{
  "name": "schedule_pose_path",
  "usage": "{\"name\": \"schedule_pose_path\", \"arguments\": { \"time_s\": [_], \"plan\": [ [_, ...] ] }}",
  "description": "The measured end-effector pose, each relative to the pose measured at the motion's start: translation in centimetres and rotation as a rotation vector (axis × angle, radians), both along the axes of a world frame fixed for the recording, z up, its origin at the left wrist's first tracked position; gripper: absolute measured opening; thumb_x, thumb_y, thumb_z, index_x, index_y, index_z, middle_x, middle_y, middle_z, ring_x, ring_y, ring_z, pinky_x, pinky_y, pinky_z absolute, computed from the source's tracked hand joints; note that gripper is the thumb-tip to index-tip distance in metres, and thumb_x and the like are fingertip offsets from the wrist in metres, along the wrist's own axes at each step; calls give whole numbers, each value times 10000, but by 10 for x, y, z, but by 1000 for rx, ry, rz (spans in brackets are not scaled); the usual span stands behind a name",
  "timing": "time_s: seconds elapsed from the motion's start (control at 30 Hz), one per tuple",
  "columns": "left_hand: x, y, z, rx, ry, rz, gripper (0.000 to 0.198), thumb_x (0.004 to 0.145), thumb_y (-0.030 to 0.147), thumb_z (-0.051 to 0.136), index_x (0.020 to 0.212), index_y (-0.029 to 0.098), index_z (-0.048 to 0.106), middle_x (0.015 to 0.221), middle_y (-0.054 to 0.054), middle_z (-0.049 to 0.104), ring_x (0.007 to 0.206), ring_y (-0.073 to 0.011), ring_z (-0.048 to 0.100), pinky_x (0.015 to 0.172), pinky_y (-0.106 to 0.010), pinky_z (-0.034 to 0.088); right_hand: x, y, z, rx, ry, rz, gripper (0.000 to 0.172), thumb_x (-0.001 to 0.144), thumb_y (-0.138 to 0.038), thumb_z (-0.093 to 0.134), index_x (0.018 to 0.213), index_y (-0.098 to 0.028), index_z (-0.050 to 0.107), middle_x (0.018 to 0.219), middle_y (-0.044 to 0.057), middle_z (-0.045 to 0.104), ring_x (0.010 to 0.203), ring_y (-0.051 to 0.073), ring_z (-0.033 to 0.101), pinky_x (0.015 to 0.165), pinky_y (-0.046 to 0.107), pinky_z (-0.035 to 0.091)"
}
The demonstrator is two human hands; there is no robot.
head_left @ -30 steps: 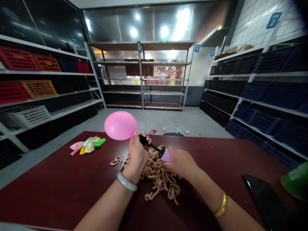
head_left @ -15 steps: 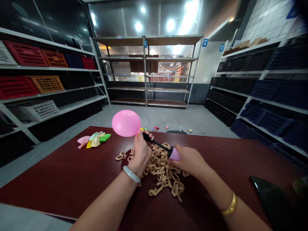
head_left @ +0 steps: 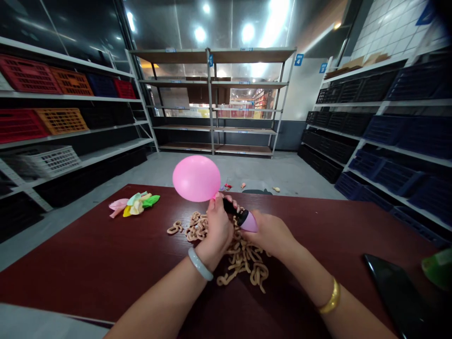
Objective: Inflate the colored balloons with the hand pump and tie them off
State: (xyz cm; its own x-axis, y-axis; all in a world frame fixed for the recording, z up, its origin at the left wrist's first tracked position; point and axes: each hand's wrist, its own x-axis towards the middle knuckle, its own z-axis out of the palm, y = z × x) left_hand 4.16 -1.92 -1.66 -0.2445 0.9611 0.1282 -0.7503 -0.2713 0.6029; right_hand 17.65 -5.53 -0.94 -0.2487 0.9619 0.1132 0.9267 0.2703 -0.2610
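Note:
An inflated pink balloon (head_left: 196,179) points to the upper left from my left hand (head_left: 221,220). The fingers of that hand are closed around the balloon's neck and the black end (head_left: 229,206) of a hand-held balloon pump. My right hand (head_left: 271,231) grips the pump's purple part (head_left: 250,222). The pump's black and purple parts are close together, with hardly any rod showing between them. Where the balloon fits on the pump is hidden by my left fingers. Beneath both hands lies a heap of tan, twisted, rope-like pieces (head_left: 243,256), partly covered by them.
Several limp balloons (head_left: 136,205) lie at the left of the dark red table (head_left: 70,263). A black phone-like slab (head_left: 395,292) and a green object (head_left: 438,268) are at the right. Small coloured bits (head_left: 228,186) lie on the floor beyond. Shelves with crates (head_left: 391,129) stand around.
My right hand has moved left towards my left hand, and the pump's black rod has gone from sight. The balloon looks larger and sits further right in view. The camera has shifted slightly.

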Motion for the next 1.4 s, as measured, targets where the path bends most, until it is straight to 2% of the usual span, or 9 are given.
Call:
{"name": "schedule_pose_path", "arguments": {
  "time_s": [0.17,0.27,0.37,0.5,0.8,0.97,1.13,1.3,1.4],
  "plan": [
    [-47,24,16,61,-13,116,192,850,295,607,793,205,447,649,23,491,521,-114,495,488,-238,384,3,1,1,-41,-15,26,438,810,-539,588,1110,-220,585,974,95,719,879,284,676,661,313,390],
    [-78,38,19,80,-28,214,189,874,330,585,808,204,461,646,21,494,506,-112,485,473,-234,371,5,1,1,-53,-31,47,436,789,-543,604,1082,-220,590,953,91,722,847,278,673,644,309,380],
    [-91,45,17,88,-34,238,194,894,343,561,804,202,462,640,20,487,499,-113,476,458,-234,356,7,1,0,-35,-40,68,422,779,-541,611,1062,-229,586,931,78,726,825,275,674,621,302,360],
    [-75,42,10,79,-46,204,197,892,336,561,794,201,456,637,23,480,499,-105,460,466,-229,359,11,1,1,-11,-89,79,377,777,-529,614,985,-217,582,886,76,722,794,266,672,598,294,341],
    [9,-3,-17,-35,-37,-11,238,819,331,668,830,203,469,720,14,546,611,-117,542,633,-271,467,11,3,0,6,-93,36,351,797,-503,610,988,-211,568,908,86,728,835,279,682,615,292,357],
    [16,-12,-12,-43,-24,-24,238,830,318,661,827,207,451,713,19,538,597,-112,532,622,-265,461,6,2,-2,1,-49,33,389,799,-520,604,1038,-216,566,922,84,727,828,281,683,609,291,353],
    [-6,-1,5,37,13,33,239,847,342,642,801,206,450,683,16,509,556,-111,499,531,-242,411,1,0,-1,-15,21,36,497,807,-562,594,1169,-224,552,986,87,721,863,286,677,626,296,368],
    [-56,21,20,98,-5,168,203,890,357,579,813,211,461,653,14,491,531,-122,490,498,-247,387,0,-2,0,-22,-12,42,468,813,-556,578,1143,-225,573,979,85,716,861,276,670,651,307,381],
    [-81,32,23,94,-19,244,203,905,362,551,810,211,454,646,18,486,515,-119,483,479,-239,364,3,-1,1,-17,-56,35,457,808,-572,575,1098,-219,583,947,85,718,839,271,670,640,306,381]
  ]
}}
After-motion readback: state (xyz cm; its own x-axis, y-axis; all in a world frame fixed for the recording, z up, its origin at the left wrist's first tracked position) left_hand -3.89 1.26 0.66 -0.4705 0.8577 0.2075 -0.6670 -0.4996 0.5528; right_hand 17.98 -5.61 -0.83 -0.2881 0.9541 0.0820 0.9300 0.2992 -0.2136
